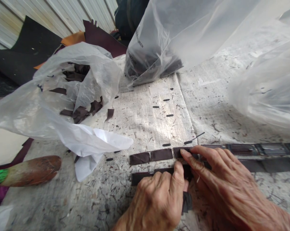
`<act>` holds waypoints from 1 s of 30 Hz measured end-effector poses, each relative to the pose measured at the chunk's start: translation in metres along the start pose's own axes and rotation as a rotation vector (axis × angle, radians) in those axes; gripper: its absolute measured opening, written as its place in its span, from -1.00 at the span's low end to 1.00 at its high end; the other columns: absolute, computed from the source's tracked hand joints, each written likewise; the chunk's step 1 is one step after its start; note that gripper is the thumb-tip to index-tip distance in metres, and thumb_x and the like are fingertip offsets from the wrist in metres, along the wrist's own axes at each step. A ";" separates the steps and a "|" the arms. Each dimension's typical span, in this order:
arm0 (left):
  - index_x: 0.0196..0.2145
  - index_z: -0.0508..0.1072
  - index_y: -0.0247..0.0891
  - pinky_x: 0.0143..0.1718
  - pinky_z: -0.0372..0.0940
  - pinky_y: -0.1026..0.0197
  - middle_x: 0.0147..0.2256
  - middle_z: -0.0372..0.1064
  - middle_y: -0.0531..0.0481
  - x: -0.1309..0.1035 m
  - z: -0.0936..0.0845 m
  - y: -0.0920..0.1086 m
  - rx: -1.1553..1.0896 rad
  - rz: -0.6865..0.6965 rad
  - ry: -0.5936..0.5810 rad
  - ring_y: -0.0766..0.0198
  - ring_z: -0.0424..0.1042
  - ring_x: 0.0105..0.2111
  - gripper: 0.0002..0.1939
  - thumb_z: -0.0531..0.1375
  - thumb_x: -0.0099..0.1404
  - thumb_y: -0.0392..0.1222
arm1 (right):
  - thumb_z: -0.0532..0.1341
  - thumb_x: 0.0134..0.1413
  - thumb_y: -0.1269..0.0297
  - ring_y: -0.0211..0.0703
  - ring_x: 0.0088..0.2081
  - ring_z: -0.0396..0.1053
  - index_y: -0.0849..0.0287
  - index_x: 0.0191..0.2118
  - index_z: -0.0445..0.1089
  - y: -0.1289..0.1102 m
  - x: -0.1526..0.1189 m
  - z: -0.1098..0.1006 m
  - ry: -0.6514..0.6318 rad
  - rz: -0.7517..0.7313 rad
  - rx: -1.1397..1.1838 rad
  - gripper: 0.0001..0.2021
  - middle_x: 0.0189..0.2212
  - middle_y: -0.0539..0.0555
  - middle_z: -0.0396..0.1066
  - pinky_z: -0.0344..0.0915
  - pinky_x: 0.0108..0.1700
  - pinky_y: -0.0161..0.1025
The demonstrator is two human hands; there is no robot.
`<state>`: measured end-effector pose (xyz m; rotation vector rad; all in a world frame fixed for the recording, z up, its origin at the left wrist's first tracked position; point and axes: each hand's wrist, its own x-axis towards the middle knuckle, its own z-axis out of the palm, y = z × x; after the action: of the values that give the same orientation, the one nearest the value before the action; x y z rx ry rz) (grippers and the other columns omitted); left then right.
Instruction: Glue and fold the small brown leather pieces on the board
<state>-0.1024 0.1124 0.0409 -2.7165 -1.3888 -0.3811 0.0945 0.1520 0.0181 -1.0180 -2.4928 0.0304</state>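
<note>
A row of small dark brown leather pieces (161,154) runs across the work surface toward the right. My right hand (228,184) has its bent fingertips pressed on one piece of this row, thumb and forefinger close together. Just below, a second dark strip (140,178) lies parallel, partly hidden by my left hand (157,199). The left fingers are curled in, with the forefinger pointing toward the row. A stack of small black pieces (187,202) sticks out from under the curled left fingers. Both palms face down, so the grip's underside is hidden.
An opened plastic bag (99,64) of dark scraps sits at left, another bag (154,41) at the back, and clear plastic (267,86) at right. A wooden handle (36,170) lies at left. Small black slips (169,115) and thread bits dot the whitish cloth (135,118).
</note>
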 end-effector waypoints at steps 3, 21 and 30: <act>0.10 0.27 -0.63 -0.65 0.29 0.18 -0.48 0.39 0.01 0.000 -0.001 0.000 -0.020 0.000 -0.011 0.25 0.42 -0.55 -0.60 0.11 0.37 -0.32 | 0.07 0.05 0.40 0.03 -0.12 0.37 0.24 0.12 0.28 -0.004 -0.002 0.005 0.013 0.047 -0.014 -0.54 -0.04 0.26 0.44 0.29 -0.13 -0.03; 0.11 0.20 -0.60 -0.64 0.40 0.21 -0.46 0.52 -0.03 0.013 -0.010 0.000 -0.111 -0.119 -0.052 0.24 0.53 -0.55 -0.62 -0.15 0.44 -0.34 | 0.01 0.21 0.53 -0.18 -0.03 0.38 0.12 0.17 0.22 0.008 -0.017 0.001 0.118 0.170 0.248 -0.56 0.02 0.18 0.33 0.42 -0.12 -0.29; 0.10 0.22 -0.59 -0.69 0.34 0.20 -0.51 0.49 0.03 0.014 -0.007 0.002 -0.073 -0.105 -0.023 0.26 0.49 -0.61 -0.63 -0.14 0.47 -0.29 | 0.06 0.22 0.47 0.00 -0.04 0.24 0.16 0.23 0.21 0.011 -0.034 0.006 0.017 0.099 0.138 -0.54 -0.01 0.17 0.33 0.22 -0.05 -0.01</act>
<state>-0.0941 0.1216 0.0514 -2.7202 -1.5582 -0.4172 0.1207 0.1384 -0.0027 -1.0777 -2.3860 0.2199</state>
